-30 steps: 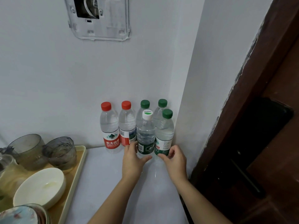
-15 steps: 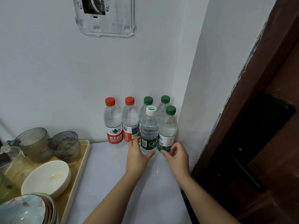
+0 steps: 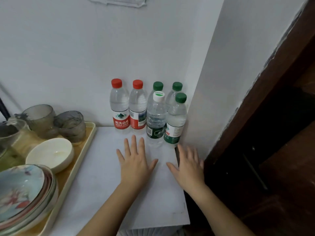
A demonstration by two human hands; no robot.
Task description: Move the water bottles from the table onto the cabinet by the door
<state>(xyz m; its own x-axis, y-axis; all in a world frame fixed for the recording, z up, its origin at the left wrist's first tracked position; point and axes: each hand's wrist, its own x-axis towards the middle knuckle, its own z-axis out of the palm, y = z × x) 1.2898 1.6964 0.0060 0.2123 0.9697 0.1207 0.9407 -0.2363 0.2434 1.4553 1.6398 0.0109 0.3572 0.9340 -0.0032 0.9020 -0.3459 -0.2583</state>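
Both hands came back off the water bottles; left hand and right hand hovered flat, fingers spread, empty; all six stood upright, packed into the cabinet corner, seemingly to save room.

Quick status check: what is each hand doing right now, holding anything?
Left hand: open, fingers spread, holding nothing.
Right hand: open, fingers straight, holding nothing.

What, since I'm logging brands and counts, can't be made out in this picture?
All head view.
Rear green-capped bottles: labels hidden behind the white-capped bottle and front green-capped bottle.
Wall fixture: cut off by the top edge.
Plate stack: cut off by the left edge.
Door side: too dark for detail.
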